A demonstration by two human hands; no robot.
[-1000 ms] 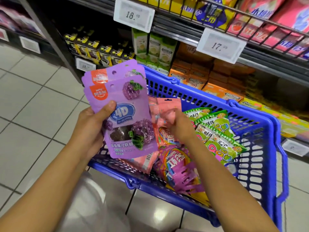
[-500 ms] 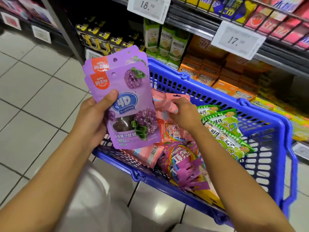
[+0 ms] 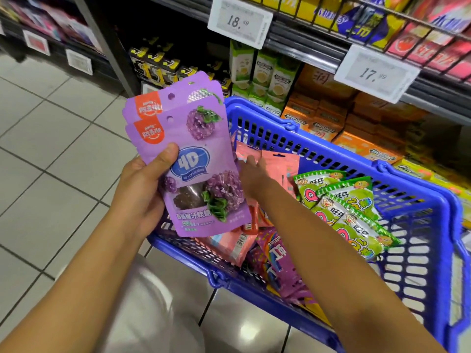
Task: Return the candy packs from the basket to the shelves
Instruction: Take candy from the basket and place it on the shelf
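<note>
My left hand point(image 3: 137, 189) grips a small stack of purple grape candy packs point(image 3: 193, 138), held upright over the near left corner of the blue basket point(image 3: 178, 253). My right hand point(image 3: 252, 179) reaches into the basket behind the purple packs. Its fingers pinch the top of a pink candy pack point(image 3: 280, 169) that stands upright; the thumb is hidden. Green candy packs point(image 3: 344, 212) lie on the right in the basket. Purple rainbow packs point(image 3: 275, 263) and more pink ones lie at the front.
Shelves rise just behind the basket, holding orange gum boxes point(image 3: 318, 118), green boxes point(image 3: 262, 72) and black-yellow boxes. Price tags point(image 3: 239, 21) hang on the upper shelf edge, below a wire rack of yellow and red packs. Grey tiled floor point(image 3: 51, 149) spreads to the left.
My right hand has moved left and further back in the basket with the pink pack, now partly behind the purple packs. The view has shifted closer to the shelves.
</note>
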